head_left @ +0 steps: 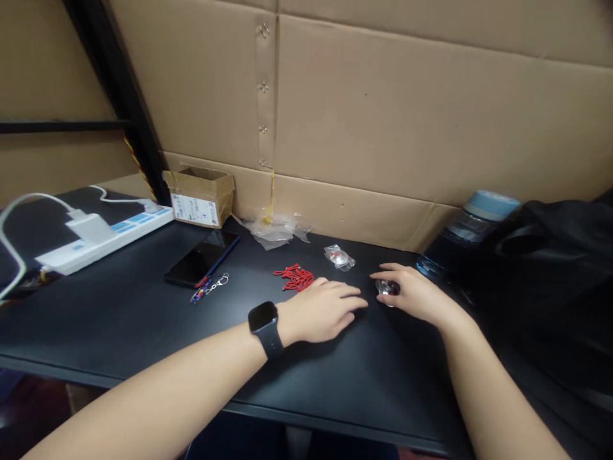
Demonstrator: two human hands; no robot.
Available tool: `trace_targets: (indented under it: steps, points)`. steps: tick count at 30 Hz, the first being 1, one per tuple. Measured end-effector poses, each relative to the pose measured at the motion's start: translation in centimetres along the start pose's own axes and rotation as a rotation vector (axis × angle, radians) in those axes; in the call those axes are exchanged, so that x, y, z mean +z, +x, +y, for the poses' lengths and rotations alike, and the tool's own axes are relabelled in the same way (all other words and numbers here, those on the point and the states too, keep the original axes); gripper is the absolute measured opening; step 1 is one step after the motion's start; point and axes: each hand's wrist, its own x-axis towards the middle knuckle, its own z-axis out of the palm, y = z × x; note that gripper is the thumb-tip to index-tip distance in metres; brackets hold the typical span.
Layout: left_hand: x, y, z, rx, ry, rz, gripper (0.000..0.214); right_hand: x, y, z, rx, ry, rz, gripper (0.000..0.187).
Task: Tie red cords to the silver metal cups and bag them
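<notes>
On the bench (383,370), the right grip (412,292) is closed around a small, shiny, part-dark, half-hidden piece (385,289); the left grip (322,311) is spread, near red cords (292,276).

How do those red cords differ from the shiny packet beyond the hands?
The red cords are thin strands in a loose heap; the shiny packet is one compact piece. The red cords are bright red, while the shiny packet is silvery in clear wrap. The red cords lie right by the left hand; the shiny packet lies farther off. Both rest on the black table.
</notes>
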Motion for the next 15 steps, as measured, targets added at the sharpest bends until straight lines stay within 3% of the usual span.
trace_targets:
  steps: [4, 10, 15]
  points:
    - [0.2, 0.1, 0.4, 0.096, -0.015, -0.041, 0.029, -0.1, 0.3, 1.8, 0.026, 0.126, -0.069, 0.047]
    - [-0.4, 0.5, -1.1, 0.108, -0.068, -0.028, 0.022, -0.6, 0.2, 1.3, 0.011, 0.165, -0.047, 0.041]
    - [-0.8, 0.4, -0.9, 0.123, -0.062, -0.039, 0.019, -0.8, 0.2, 1.2, 0.03, 0.178, -0.027, 0.039]
